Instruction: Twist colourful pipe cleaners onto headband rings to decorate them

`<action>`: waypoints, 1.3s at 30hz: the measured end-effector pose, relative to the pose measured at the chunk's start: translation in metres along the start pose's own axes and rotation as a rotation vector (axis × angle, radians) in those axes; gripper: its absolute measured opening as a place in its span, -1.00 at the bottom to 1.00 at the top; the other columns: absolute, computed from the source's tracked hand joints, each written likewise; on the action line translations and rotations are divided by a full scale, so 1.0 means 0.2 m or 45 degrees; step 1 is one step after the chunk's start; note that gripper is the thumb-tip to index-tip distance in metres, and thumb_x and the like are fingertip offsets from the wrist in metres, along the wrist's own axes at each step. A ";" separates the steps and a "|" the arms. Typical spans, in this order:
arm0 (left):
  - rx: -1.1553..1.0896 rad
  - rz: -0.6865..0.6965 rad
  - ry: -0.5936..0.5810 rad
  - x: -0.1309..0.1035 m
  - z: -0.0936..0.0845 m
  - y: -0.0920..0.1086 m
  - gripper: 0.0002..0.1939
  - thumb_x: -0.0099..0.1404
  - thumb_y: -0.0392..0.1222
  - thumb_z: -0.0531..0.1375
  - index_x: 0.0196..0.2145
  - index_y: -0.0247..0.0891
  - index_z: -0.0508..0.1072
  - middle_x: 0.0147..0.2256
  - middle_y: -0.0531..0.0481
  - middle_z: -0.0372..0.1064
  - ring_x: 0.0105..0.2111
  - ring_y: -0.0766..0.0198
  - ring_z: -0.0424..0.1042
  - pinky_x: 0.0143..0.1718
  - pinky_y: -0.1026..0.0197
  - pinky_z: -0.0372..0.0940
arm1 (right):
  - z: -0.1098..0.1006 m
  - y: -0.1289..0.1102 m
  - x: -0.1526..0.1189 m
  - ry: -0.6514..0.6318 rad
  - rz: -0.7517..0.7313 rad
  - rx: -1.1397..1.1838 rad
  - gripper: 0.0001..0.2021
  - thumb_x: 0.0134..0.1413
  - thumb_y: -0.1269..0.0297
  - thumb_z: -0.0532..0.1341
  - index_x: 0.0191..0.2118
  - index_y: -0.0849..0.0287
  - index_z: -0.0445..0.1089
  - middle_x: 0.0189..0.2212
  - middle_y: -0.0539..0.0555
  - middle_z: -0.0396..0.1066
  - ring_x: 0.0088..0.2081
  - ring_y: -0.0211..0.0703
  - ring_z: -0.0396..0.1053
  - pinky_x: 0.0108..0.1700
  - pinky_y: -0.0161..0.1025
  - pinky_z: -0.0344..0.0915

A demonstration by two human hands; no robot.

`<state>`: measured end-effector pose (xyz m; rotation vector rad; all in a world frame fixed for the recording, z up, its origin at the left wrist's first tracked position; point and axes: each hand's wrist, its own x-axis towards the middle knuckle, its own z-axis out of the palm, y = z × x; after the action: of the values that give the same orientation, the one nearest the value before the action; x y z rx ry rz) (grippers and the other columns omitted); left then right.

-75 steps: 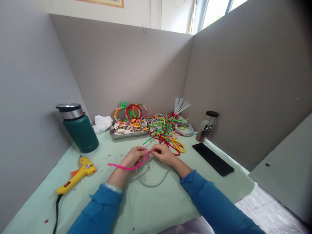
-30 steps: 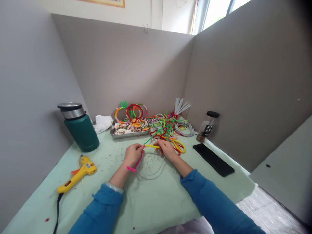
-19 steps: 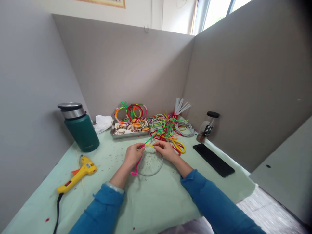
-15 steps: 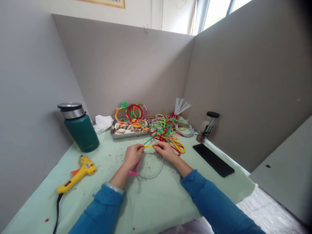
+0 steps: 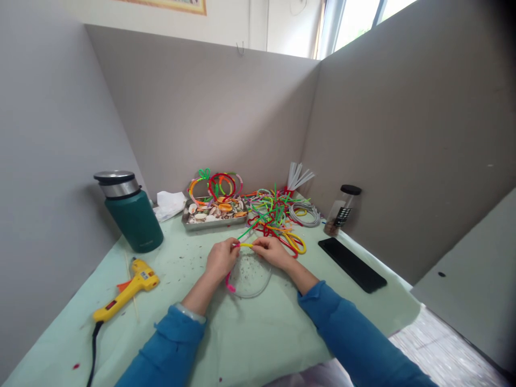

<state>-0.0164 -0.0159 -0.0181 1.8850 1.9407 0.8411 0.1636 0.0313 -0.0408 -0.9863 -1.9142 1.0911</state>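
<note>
Between my hands, at the middle of the table, is a pale wire hoop with a yellow wrapped section along its far side. My left hand is closed in a pinch at the left end of the yellow section, where a bit of pink shows by the fingertips. My right hand pinches the right end of the yellow. A fuzzy pink pipe cleaner runs down the hoop's left side below my left hand. Whether it is wound on or loose there is hard to tell.
A yellow glue gun and a green bottle are at left. Behind my hands are a metal tray of shells, decorated hoops and tangled pipe cleaners. A black phone-like slab and a clear jar are at right.
The pink pipe cleaner's lower end has swung in from the left and now lies against the hoop. Both hands stay in nearly the same place, pinching the hoop.
</note>
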 end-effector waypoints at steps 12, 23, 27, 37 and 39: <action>-0.063 0.034 -0.049 0.01 0.01 0.00 -0.80 0.21 -0.21 0.09 -0.32 -0.22 0.52 -0.47 -0.02 0.49 -0.42 0.26 0.41 -0.36 0.29 0.14 | -0.01 -0.01 -0.01 0.040 -0.060 -0.061 -0.83 -0.02 0.25 0.19 -0.48 0.23 0.43 -0.67 -0.06 0.27 -0.61 -0.33 0.16 -0.54 -0.38 0.06; -0.455 -0.096 -0.050 0.02 0.06 -0.04 -0.78 0.14 -0.11 0.10 -0.43 -0.29 0.45 -0.51 -0.02 0.48 -0.60 0.34 0.29 -0.56 0.32 0.08 | -0.02 -0.03 -0.02 0.093 -0.180 -0.318 -0.80 0.05 0.19 0.18 -0.44 0.20 0.45 -0.60 -0.03 0.34 -0.54 -0.30 0.22 -0.47 -0.36 0.09; -0.402 -0.063 -0.070 0.03 0.07 -0.06 -0.78 0.12 -0.08 0.11 -0.42 -0.27 0.46 -0.53 -0.02 0.47 -0.51 0.28 0.38 -0.48 0.31 0.15 | -0.04 -0.05 -0.05 0.322 -0.261 -0.608 -0.73 0.03 0.11 0.23 -0.51 0.20 0.43 -0.48 0.04 0.36 -0.44 -0.25 0.26 -0.37 -0.31 0.14; -0.292 -0.060 -0.141 0.03 0.05 -0.05 -0.72 0.11 -0.04 0.06 -0.38 -0.26 0.47 -0.50 -0.01 0.50 -0.44 0.23 0.42 -0.38 0.26 0.17 | -0.43 -0.07 -0.36 0.450 0.035 -1.137 -0.52 0.06 -0.04 0.15 0.04 0.09 0.33 0.02 0.18 0.27 0.02 0.04 0.20 0.01 -0.08 0.11; -0.276 -0.064 -0.151 0.04 0.05 -0.05 -0.71 0.10 -0.03 0.06 -0.39 -0.26 0.47 -0.49 -0.01 0.50 -0.46 0.23 0.41 -0.40 0.26 0.17 | -0.59 -0.01 -0.46 0.547 0.319 -1.278 -0.43 -0.01 -0.07 0.18 0.07 0.15 0.30 0.04 0.24 0.26 0.04 0.14 0.16 0.01 -0.02 0.09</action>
<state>-0.0180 -0.0065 -0.0306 1.7138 1.7433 0.8657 0.3048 -0.0070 -0.0119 -1.8439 -1.9659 -0.0840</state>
